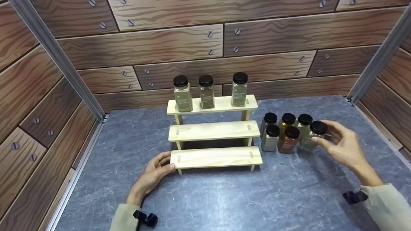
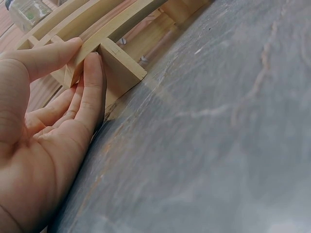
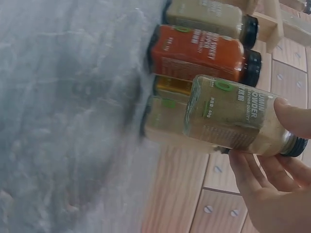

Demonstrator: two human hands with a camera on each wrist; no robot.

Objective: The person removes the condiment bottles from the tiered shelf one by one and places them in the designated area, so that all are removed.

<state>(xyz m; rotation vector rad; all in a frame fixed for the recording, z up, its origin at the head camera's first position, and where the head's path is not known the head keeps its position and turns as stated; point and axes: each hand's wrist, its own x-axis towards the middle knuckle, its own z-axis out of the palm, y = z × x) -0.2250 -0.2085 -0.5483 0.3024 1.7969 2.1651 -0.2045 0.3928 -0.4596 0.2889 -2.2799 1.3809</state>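
Wood-print back wall (image 1: pixel 189 46), dotted with screw heads (image 1: pixel 237 31); grey marbled tabletop (image 1: pixel 205 202); metal posts (image 1: pixel 59 61) at both back corners.

The stepped rack (image 1: pixel 214 131) is showing pale yellow; the tabletop (image 1: pixel 205 202) is bearing whitish veins over blue-grey; the far wall (image 1: pixel 179 45) is carrying dark wavy streaks over brown; jar lids (image 1: pixel 240 77) are gleaming black; the rightmost jar (image 3: pixel 226 114) is showing tan and bright green.

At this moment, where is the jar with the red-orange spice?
In the head view, the red-orange jar stands right of the rack, between a pale jar and the jar the right hand holds.
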